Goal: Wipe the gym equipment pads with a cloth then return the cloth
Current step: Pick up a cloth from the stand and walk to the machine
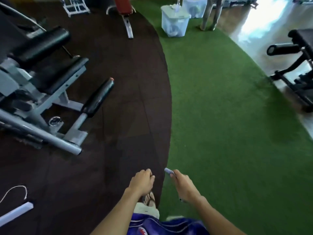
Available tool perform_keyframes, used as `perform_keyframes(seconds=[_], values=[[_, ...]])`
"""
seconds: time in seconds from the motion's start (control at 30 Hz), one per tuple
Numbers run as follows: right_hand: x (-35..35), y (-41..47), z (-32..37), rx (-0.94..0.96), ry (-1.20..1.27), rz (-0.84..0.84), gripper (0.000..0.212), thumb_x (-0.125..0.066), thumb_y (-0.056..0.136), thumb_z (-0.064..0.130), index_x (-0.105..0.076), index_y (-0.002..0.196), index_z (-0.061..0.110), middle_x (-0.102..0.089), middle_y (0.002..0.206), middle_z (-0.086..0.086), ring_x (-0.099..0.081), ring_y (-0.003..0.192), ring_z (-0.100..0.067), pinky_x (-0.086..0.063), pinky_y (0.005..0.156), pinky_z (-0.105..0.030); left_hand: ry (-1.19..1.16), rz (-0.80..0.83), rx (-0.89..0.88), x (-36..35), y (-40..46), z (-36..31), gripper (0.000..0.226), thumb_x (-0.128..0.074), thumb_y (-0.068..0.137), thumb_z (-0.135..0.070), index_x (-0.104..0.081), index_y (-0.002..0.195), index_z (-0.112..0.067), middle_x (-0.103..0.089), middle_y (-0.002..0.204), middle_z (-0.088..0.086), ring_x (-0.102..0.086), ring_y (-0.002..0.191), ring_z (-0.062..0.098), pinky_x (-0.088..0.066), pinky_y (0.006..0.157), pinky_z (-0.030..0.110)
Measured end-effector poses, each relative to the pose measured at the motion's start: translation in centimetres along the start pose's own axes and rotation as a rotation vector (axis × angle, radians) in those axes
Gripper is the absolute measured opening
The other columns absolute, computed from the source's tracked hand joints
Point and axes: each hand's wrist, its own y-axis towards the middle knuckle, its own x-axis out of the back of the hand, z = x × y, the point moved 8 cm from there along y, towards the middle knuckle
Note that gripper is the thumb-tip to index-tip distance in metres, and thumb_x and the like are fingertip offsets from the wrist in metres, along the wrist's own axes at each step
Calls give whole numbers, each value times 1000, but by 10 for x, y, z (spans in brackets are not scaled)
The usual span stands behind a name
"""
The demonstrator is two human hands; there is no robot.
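Note:
My right hand (182, 184) is closed around a small folded blue-grey cloth (168, 171), whose end sticks out past my fingers. My left hand (142, 181) hangs beside it with the fingers curled in and nothing in it. Both hands are low in the view, over the line where dark rubber floor meets green turf. A grey-framed machine with black pads stands at the left: a roller pad (98, 97), a seat pad (59, 75) and an upper roller (45, 43). Neither hand touches the machine.
Two clear plastic bins (174, 22) stand on the green turf (220, 116) far ahead. A red bench (123, 5) is at the top centre. Another black machine (298, 72) stands at the right edge. A white cord (15, 192) lies on the floor at lower left.

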Motion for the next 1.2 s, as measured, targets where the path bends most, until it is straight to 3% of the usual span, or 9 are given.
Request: perform_keyframes(seconds=[0.1, 0.2, 0.33, 0.5, 0.57, 0.77, 0.9, 1.03, 1.2], values=[[50, 76, 36, 36, -4, -11, 48, -27, 100, 59, -55, 119, 26, -73, 107, -5, -60, 62, -18, -50, 56, -39, -46, -14, 0, 68, 64, -23, 33, -40, 101, -38, -57, 118, -15, -60, 121, 7, -58, 113, 29, -48, 96, 44], [93, 164, 63, 60, 15, -24, 69, -17, 87, 80, -54, 114, 29, -72, 113, -3, -70, 92, -23, -57, 80, -46, -112, -26, 13, 122, 137, -37, 32, -40, 101, -40, -57, 115, -18, -61, 117, 4, -58, 108, 25, -49, 96, 45], [157, 287, 114, 55, -46, 15, 43, -32, 102, 54, -53, 115, 19, -71, 111, -7, -67, 91, -27, -54, 68, -40, -174, -61, 47, 196, 249, -52, 31, -41, 100, -41, -58, 115, -18, -60, 116, 2, -59, 107, 23, -49, 96, 43], [223, 445, 165, 168, -79, 72, 56, -26, 95, 68, -56, 118, 26, -72, 114, -6, -70, 101, -25, -55, 89, -52, -264, -127, 134, 299, 373, -69, 30, -42, 100, -40, -59, 113, -18, -62, 117, 4, -60, 110, 25, -49, 97, 43], [258, 497, 208, 188, -98, 71, 62, -24, 92, 73, -56, 119, 27, -73, 114, -7, -70, 100, -26, -55, 88, -52, -303, -159, 164, 348, 416, -76, 30, -42, 100, -39, -60, 114, -18, -62, 116, 4, -61, 108, 24, -50, 96, 43], [309, 637, 308, 226, -146, 181, 39, -36, 96, 57, -55, 122, 37, -72, 112, -6, -72, 98, -26, -61, 77, -51, -398, -219, 249, 464, 523, -65, 31, -41, 101, -38, -59, 118, -18, -62, 120, 4, -60, 111, 22, -49, 98, 42], [325, 740, 382, 258, -184, 194, 26, -40, 102, 42, -59, 116, 31, -72, 95, -6, -72, 75, -27, -57, 63, -46, -436, -233, 280, 539, 613, -38, 31, -44, 100, -38, -59, 118, -18, -62, 122, 3, -60, 113, 22, -50, 98, 40], [334, 850, 452, 239, -184, 207, 40, -36, 100, 54, -59, 119, 27, -73, 104, -6, -73, 86, -25, -58, 68, -45, -465, -247, 308, 625, 696, 3, 30, -44, 100, -37, -59, 116, -17, -63, 121, 5, -60, 114, 23, -49, 100, 41], [341, 967, 566, 327, -210, 274, 25, -40, 105, 37, -56, 124, 40, -72, 104, 3, -72, 89, -21, -51, 58, -23, -514, -329, 359, 749, 771, 59, 31, -42, 100, -39, -59, 115, -17, -64, 116, 6, -61, 109, 24, -50, 96, 42]])
